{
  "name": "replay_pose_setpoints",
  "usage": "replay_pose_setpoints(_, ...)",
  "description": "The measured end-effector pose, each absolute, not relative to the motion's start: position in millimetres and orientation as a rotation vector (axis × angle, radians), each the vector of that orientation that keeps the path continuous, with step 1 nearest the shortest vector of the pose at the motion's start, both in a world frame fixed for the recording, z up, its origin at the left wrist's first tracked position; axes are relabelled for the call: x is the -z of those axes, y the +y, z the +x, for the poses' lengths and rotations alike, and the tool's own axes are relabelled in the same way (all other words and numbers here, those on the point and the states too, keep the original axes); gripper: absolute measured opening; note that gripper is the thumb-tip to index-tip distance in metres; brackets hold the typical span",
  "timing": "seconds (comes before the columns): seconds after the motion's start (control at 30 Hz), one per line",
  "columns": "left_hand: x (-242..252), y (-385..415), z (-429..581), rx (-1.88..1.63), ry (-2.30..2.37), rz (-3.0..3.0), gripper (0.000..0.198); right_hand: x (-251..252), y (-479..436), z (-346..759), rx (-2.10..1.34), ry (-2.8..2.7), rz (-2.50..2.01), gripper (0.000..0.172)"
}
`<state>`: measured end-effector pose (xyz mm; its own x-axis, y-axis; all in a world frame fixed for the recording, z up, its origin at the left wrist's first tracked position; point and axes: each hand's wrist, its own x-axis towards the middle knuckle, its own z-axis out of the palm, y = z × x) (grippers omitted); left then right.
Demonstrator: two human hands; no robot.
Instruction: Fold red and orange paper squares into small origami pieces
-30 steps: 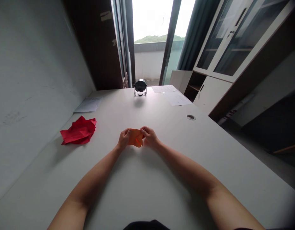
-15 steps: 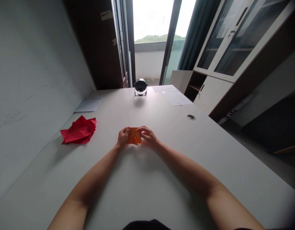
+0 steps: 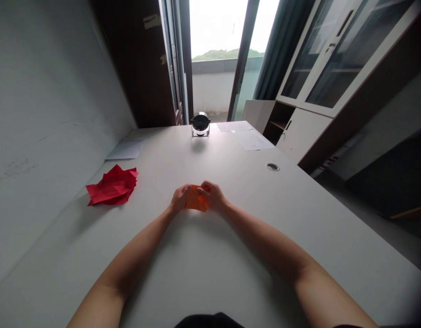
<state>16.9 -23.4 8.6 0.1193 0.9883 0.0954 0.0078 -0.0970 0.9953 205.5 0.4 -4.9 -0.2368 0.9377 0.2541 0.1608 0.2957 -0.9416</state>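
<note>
Between my two hands is a folded piece of orange paper [image 3: 195, 201], creased and held just above the table. My left hand [image 3: 180, 197] is closed on its left edge, thumb on the near face. On the opposite side my right hand [image 3: 213, 195] grips the right edge, its thumb pressed on the upper part of the paper. The fingers behind the paper are hidden. Off to the left lies crumpled, folded red paper [image 3: 114, 187], touched by neither hand.
The white table [image 3: 210, 269] runs along a wall on the left. At its far end stands a round black object on a stand [image 3: 200, 124]. Paper sheets [image 3: 258, 140] lie at the back right, another sheet [image 3: 125, 149] at the back left. A cable hole [image 3: 272, 167] is on the right.
The orange paper has turned and shifted slightly right, and its loose flap now lies flatter. My left hand moved a little right; my right fingers went from a light touch to a grip.
</note>
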Motion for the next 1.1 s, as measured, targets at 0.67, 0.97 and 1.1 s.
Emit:
replay_pose_setpoints(0.67, -18.2, -24.4, 17.2, -1.322, 1.032, 1.212, 0.035, 0.4, 0.3, 205.7, -1.144, -1.664, -0.951, 0.048)
replay_pose_setpoints(0.97, -10.6, -17.8, 11.7, -1.35, 1.035, 1.095, 0.047, -0.3, 0.9, 206.3, -1.156, -1.609, -0.921, 0.051)
replay_pose_setpoints(1.1, -10.1, -15.8, 10.0, -1.377, 1.013, 1.014, 0.046, -5.1, -1.2, 206.7, -1.169, -1.583, -0.899, 0.051)
